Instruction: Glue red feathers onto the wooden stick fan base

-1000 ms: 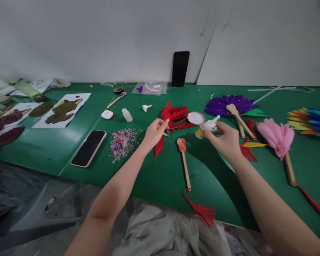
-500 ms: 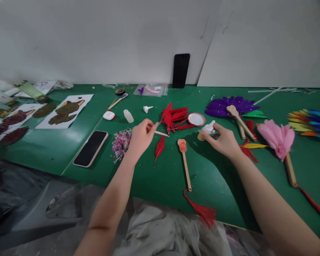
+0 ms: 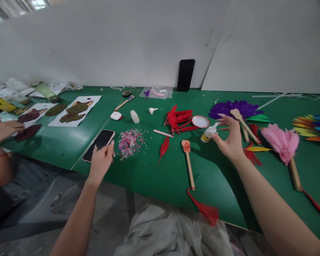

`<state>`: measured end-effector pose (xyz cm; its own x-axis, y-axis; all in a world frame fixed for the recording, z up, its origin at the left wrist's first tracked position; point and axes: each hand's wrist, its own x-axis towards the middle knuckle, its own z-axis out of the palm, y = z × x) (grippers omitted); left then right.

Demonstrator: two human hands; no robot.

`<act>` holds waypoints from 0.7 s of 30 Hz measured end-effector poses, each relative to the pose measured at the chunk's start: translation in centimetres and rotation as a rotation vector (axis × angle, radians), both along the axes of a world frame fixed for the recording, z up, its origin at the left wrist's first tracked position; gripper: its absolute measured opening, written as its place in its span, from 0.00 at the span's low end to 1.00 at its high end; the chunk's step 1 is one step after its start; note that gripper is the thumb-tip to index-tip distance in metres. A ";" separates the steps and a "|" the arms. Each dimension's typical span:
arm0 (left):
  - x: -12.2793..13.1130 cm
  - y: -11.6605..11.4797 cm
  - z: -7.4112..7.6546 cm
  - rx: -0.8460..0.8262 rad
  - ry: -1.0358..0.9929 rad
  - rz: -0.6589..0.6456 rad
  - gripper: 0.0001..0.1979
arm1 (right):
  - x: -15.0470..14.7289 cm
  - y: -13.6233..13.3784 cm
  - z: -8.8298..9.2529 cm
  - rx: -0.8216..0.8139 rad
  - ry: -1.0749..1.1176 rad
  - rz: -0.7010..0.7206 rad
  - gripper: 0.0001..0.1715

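Note:
My left hand (image 3: 102,161) is over the lower right part of a pink-edged phone (image 3: 92,151), fingers apart, a fingertip at its dark screen. My right hand (image 3: 230,140) has its fingers spread beside a small white-nozzled glue bottle (image 3: 209,133) standing on the table; the thumb is close against it. Between the hands lie a pale stick (image 3: 163,133), a single red feather (image 3: 163,149) and a wooden spoon-shaped handle (image 3: 188,161) with an orange-red coated head and a red tassel (image 3: 209,215). Colourful small bits (image 3: 130,142) are heaped right of the phone.
Red feathers (image 3: 177,119) lie behind, by a round white lid (image 3: 200,121). To the right are a purple feather fan (image 3: 221,109), a pink feather fan (image 3: 281,142) and rainbow feathers (image 3: 313,126). A black phone (image 3: 186,75) leans on the wall. Another person's hand (image 3: 2,131) is at left.
My left hand has moved left and down from the pale stick to the phone. My right hand's fingers have spread away from the glue bottle. The view has turned left; another person's hand has appeared.

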<state>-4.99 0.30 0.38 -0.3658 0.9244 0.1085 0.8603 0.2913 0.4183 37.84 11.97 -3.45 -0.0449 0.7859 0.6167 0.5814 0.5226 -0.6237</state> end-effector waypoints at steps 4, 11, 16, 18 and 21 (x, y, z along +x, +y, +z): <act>1.4 -0.1 0.4 0.069 -0.001 -0.055 0.20 | 0.0 0.1 0.0 0.156 0.139 -0.039 0.37; 8.8 0.9 0.2 0.123 -0.049 -0.353 0.11 | -1.4 -1.5 1.8 0.540 0.144 -0.123 0.26; 13.6 3.4 0.0 0.072 0.183 -0.474 0.15 | -5.0 -5.0 2.9 0.598 0.038 0.156 0.24; 14.8 4.5 0.3 -0.019 0.290 -0.478 0.18 | -6.4 -6.2 2.9 0.530 -0.016 0.343 0.25; 16.1 5.8 0.6 -0.128 0.399 -0.480 0.21 | -7.5 -7.1 2.5 0.399 -0.058 0.464 0.23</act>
